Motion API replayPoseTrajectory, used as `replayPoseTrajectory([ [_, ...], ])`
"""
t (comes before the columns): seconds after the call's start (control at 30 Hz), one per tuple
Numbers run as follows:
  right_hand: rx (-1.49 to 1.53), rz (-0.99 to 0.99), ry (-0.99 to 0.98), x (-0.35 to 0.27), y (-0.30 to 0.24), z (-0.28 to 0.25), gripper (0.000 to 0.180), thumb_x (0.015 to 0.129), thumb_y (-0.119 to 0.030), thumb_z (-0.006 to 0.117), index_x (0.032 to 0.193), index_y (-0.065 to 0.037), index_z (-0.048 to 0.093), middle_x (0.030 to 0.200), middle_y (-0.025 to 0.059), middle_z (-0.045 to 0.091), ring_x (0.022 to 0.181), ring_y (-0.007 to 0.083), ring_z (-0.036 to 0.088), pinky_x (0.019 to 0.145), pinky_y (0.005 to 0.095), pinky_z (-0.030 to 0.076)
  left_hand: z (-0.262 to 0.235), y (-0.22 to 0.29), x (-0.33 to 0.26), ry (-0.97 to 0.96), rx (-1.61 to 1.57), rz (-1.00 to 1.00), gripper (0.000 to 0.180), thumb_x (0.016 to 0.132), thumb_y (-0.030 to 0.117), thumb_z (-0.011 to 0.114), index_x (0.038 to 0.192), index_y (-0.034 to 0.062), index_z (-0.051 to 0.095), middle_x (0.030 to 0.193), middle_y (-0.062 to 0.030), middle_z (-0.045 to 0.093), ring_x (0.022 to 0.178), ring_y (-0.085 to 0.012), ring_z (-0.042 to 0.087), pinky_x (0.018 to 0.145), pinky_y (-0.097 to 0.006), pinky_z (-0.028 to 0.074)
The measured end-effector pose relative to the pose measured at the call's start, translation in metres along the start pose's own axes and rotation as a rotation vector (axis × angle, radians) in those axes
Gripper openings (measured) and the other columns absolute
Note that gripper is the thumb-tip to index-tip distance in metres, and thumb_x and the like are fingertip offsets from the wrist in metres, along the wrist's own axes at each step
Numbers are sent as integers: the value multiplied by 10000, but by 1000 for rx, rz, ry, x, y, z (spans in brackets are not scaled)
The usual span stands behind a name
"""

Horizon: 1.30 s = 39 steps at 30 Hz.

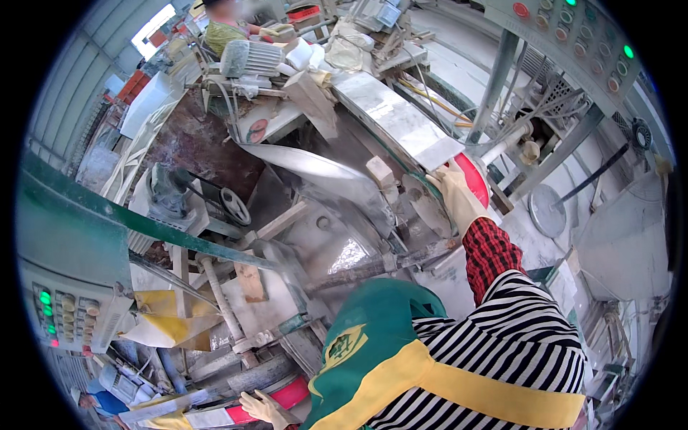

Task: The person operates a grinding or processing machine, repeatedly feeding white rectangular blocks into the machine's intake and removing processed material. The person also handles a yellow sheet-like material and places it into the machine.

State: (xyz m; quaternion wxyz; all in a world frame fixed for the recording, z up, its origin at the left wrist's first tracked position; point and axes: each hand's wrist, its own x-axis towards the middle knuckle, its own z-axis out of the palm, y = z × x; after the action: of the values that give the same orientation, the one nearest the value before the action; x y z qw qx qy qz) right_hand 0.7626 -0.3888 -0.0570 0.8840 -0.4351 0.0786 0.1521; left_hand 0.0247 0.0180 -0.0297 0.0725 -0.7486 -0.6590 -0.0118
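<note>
My right hand (pixel 459 193), in a cream glove with a red-and-black checked cuff, reaches forward. Its fingers are stretched out at the near end of a long white stone-like slab (pixel 394 107), beside a red curved band (pixel 474 179). At the lower left, my left hand (pixel 266 408), also gloved, has its fingers apart next to another red curved band (pixel 290 391). That second band continues leftward into a white strip. Whether either palm presses on anything is hidden.
Dusty machinery lies between my hands, with a grey motor (pixel 251 59) and a handwheel (pixel 234 206). Button panels stand at right (pixel 573 43) and left (pixel 68 315). A green rail (pixel 172 233) crosses the left side. Another person (pixel 222 32) works at the far end.
</note>
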Motion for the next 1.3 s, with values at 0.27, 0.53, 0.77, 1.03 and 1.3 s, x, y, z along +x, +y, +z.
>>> replayPoseTrajectory([
  [0.27, -1487, -362, 566, -53, -59, 45, 449, 800, -141, 518, 1234, -31, 486, 1104, 275, 615, 1105, 407, 561, 959, 474, 420, 7, -6, -3, -35, 3, -1, 624, 943, 452, 534, 1446, 121, 370, 1481, -211, 359, 1306, -477, 361, 1020, -568, 368],
  [0.53, -1772, -610, 498, -26, -18, 10, 507, 824, -51, 461, 1331, -71, 445, 1369, 244, 484, 1312, 375, 422, 1103, 478, 313, 10, -15, 7, -174, -49, 13, 700, 931, 494, 544, 1495, 159, 302, 1540, -200, 278, 1373, -471, 283, 1076, -564, 309],
  [0.77, -1938, -711, 395, -34, -9, 16, 476, 870, -65, 432, 1346, -71, 451, 1361, 194, 515, 1248, 344, 476, 1074, 484, 327, 15, -7, -3, -135, 27, -21, 727, 918, 522, 541, 1500, 166, 289, 1540, -200, 274, 1369, -465, 282, 1057, -578, 324],
  [1.03, -2046, -535, 317, -56, -4, 46, 539, 855, -92, 486, 1386, -16, 428, 1399, 190, 465, 1277, 315, 433, 1091, 456, 298, 4, 14, -14, -101, 133, 7, 728, 905, 515, 558, 1478, 144, 304, 1519, -208, 302, 1350, -459, 310, 1042, -596, 331],
  [1.3, -2035, -756, 270, -68, 9, 48, 497, 836, -109, 512, 1325, -24, 494, 1335, 204, 503, 1239, 343, 458, 1073, 465, 322, 10, 27, -23, 24, 153, 24, 721, 891, 465, 599, 1468, 134, 322, 1499, -216, 331, 1326, -462, 340, 1027, -589, 347],
])
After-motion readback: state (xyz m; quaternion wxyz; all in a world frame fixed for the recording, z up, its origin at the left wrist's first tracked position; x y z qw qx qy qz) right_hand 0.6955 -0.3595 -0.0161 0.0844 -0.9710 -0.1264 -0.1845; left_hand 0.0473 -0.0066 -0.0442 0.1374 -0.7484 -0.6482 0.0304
